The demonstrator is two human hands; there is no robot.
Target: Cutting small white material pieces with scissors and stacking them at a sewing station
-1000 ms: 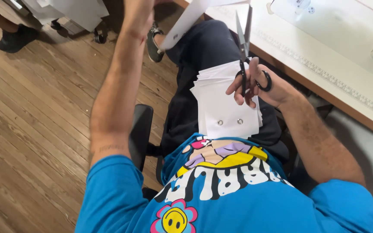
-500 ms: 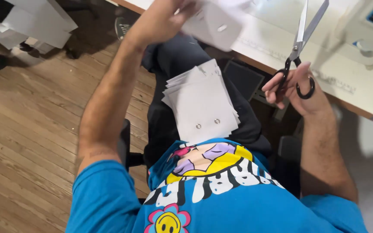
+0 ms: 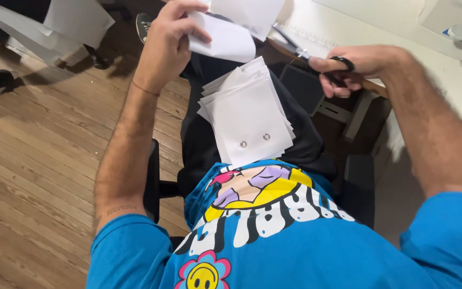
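Both hands are working up near the white table [image 3: 402, 32]: I'm seeing my left hand [image 3: 169, 40] pinching a thin white paper sheet [image 3: 225, 40], held up above the lap, while my right hand [image 3: 362, 64] is gripping the black-handled metal scissors [image 3: 308, 53], blades pointing toward that sheet. A stack of white rectangular sheets with two metal snaps [image 3: 247, 115] is lying on my lap, over the black trousers [image 3: 199, 144].

Wooden plank floor [image 3: 38, 176] underneath, with a black chair armrest [image 3: 152, 179] at the side. White tabletop [image 3: 397, 32] ahead. Dark shoe [image 3: 144, 24] farther off.
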